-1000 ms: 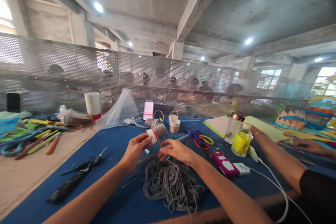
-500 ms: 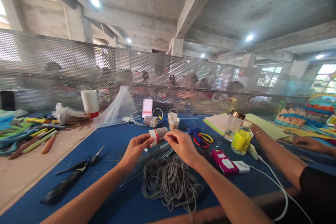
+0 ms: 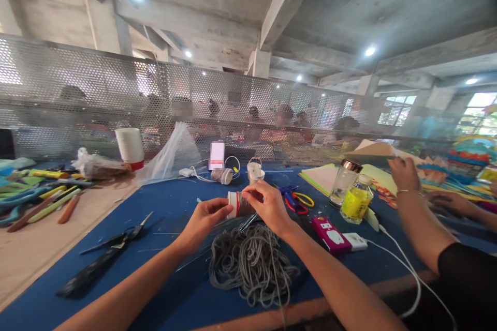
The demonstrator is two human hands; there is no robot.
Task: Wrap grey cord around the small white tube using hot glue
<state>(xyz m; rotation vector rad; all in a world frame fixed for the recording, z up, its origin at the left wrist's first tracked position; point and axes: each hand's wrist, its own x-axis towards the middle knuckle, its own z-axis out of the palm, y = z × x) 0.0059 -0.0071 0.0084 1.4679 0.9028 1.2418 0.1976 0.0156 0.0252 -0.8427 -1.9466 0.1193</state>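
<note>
A small paper cup (image 3: 233,204) with a white rim and red band lies on its side above the blue table, its body wrapped in grey cord. My left hand (image 3: 205,221) is closed on the rim end. At the wrapped end, my right hand (image 3: 267,206) pinches the grey cord (image 3: 273,253), and a strand runs down from it. Its fingers partly hide the wrapping. Below both hands sits a loose heap of grey cord (image 3: 248,269). Behind the cup stand a cord-wrapped cup (image 3: 222,176) on its side and a small white bucket with a handle (image 3: 255,171).
Black-handled scissors (image 3: 112,248) lie at left, coloured tools (image 3: 50,204) beyond. Blue scissors (image 3: 291,199), a purple box (image 3: 330,235), a glass jar (image 3: 344,183) and a yellow bottle (image 3: 357,200) stand right. A co-worker's hand (image 3: 404,176) holds paper. A perforated screen (image 3: 233,114) closes the back.
The cup and my left hand have shifted slightly right, and my right hand now covers more of the wrapped end. The co-worker's hand at right has moved right and up, lifting a paper sheet.
</note>
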